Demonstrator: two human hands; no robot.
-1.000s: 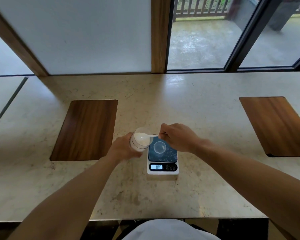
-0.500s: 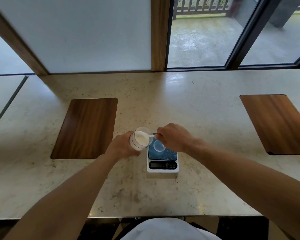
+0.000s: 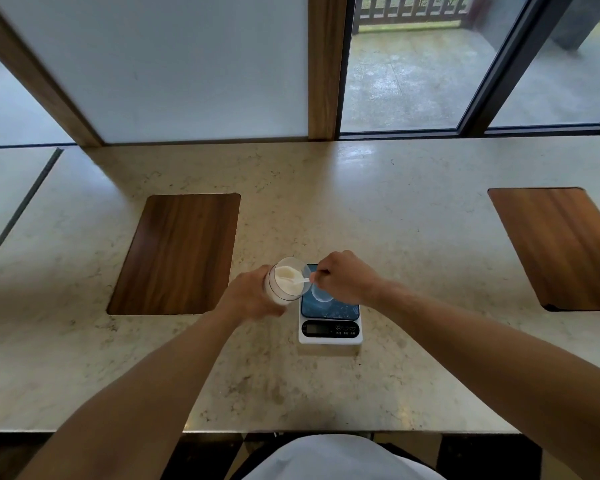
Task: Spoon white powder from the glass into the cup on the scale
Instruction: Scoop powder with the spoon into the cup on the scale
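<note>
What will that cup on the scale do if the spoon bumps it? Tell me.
The cup looks small, clear and thin, so it is probably very light and may slide or tip. It appears empty, with nothing to weigh it down. The scale top looks smooth and glossy, so grip is likely poor.

Two bare forearms, no sleeves reaching the wrists, no watch, rings or bands to be seen. Left hand (image 3: 248, 297) and right hand (image 3: 347, 277) both ungloved. Pale, whitish garment (image 3: 340, 459) over the torso at the bottom edge, smooth and unmarked.
</note>
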